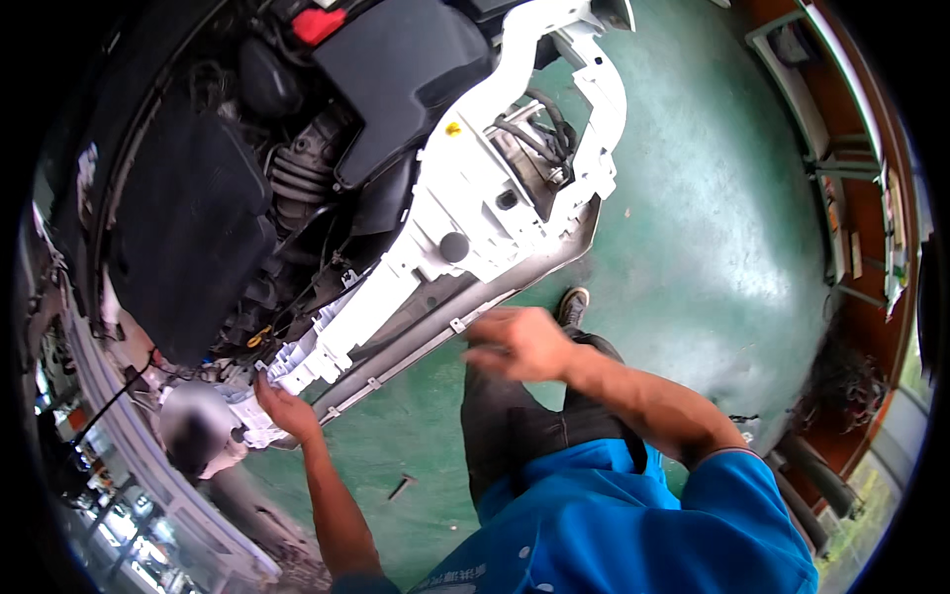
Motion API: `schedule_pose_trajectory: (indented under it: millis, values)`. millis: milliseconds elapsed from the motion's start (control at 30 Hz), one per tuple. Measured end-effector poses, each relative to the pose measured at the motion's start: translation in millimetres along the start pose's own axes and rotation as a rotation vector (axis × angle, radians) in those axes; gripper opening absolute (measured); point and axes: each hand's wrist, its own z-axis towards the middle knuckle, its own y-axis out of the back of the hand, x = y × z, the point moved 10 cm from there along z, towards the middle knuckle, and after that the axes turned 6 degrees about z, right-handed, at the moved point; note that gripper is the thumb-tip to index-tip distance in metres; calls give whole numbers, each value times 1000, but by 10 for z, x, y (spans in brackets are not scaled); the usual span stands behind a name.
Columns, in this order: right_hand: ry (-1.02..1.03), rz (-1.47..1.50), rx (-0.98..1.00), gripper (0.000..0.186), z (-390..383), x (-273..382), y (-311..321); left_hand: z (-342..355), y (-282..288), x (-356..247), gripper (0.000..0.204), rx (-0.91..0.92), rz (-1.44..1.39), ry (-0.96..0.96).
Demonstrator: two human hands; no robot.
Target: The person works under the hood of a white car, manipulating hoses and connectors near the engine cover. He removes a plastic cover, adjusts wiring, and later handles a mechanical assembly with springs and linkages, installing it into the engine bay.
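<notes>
A long white front-end panel (450, 213) of a car runs slantwise along the front of an engine bay. My left hand (284, 408) is at its lower left end, thumb up against the edge, fingers closed around it and partly hidden. Beneath the panel runs a grey bumper edge (435, 337) with small tabs. My right hand (520, 345) is over my thighs, beside that edge and apart from the white panel. Motion smears its fingers, and nothing plain shows in them. A yellow dipstick handle (259, 337) lies just above the panel's left end.
Black engine covers (396, 74) and a dark panel (188, 238) fill the bay, with a red cap (318, 25) at the top. A bolt-like metal piece (402, 486) lies on the green floor (712, 247). Shelving (856, 198) lines the right. A blurred round shape (194, 431) is at lower left.
</notes>
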Motion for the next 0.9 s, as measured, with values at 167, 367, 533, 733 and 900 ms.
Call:
schedule_pose_trajectory:
  millis: [167,367,533,733,900]
  values:
    - [-1066,-245,-175,33,-2996,-2473,932,-23,143,-303,58,2,219,221]
    - [-1664,100,-580,23,-6576,-2988,1412,-722,-60,-2168,72,186,83,-87]
    - [-1412,318,-761,23,-6282,-2895,1450,-642,-199,-3590,78,215,11,-351]
    - [-1116,430,-702,33,-4598,-2567,1406,-291,-511,-4468,69,273,114,-628]
    - [-1023,320,-585,36,-3777,-2183,1422,-189,-761,-4648,70,292,130,-743]
